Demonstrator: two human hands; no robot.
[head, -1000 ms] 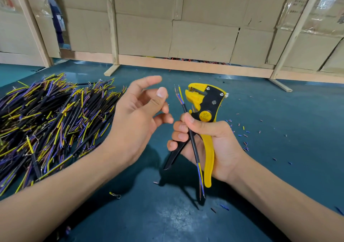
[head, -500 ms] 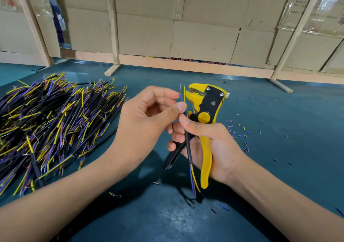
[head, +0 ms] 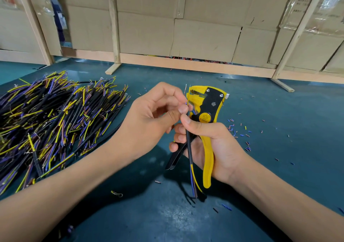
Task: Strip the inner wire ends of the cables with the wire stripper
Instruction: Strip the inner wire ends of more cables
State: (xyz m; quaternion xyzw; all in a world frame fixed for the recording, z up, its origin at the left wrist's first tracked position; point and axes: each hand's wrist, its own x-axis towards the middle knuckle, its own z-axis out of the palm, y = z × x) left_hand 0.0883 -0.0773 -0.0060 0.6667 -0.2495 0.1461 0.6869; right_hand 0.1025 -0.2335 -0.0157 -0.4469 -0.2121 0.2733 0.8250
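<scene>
Two hands, the left hand (head: 154,119) and the right hand (head: 210,145), meet at centre frame over one yellow-and-black stripper (head: 208,109) and one black cable (head: 189,146), from whose lower end three inner wires show: blue, brown and yellow. One heap of cables (head: 52,122), too many to count, fills the left of the frame. Scraps of cut insulation (head: 240,130), also too many to count, dot the mat (head: 297,148) at right. One ring terminal (head: 117,193) lies at lower centre. Four wooden posts (head: 114,24) stand along the top.
</scene>
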